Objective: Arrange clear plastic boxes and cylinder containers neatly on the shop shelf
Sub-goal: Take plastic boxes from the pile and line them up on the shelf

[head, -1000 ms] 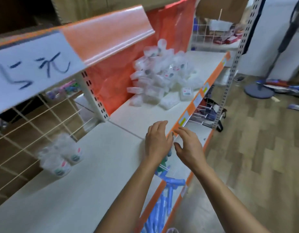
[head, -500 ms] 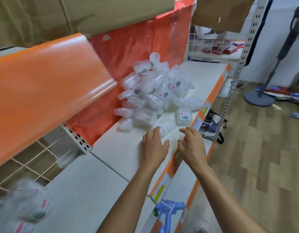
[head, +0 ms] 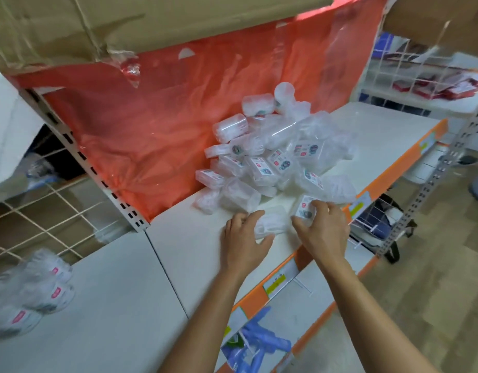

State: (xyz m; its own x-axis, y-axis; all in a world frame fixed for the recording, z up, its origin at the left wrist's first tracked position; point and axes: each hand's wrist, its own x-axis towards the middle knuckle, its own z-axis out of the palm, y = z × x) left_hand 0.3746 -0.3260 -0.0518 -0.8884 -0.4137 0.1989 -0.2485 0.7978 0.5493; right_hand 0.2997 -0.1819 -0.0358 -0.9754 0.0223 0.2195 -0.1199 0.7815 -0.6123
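A loose heap of clear plastic boxes and cylinder containers (head: 275,154) lies on the white shelf (head: 178,246) against an orange plastic sheet. My left hand (head: 243,243) grips a clear box (head: 271,223) lying flat at the heap's near edge. My right hand (head: 322,227) pinches a labelled clear box (head: 303,210) just to the right of it. Both hands sit near the shelf's orange front edge. A few more clear containers (head: 38,294) with pink labels lie blurred at the far left of the shelf.
Torn cardboard (head: 125,22) hangs above the shelf. A wire grid (head: 52,211) backs the left section. Blue packaged items (head: 256,343) sit on the lower shelf. A perforated metal upright (head: 431,184) stands at the right, with wooden floor beyond.
I have moved right along the shelf toward the heap. Both hands reached forward from the shelf edge and took hold of boxes at the heap's near side.
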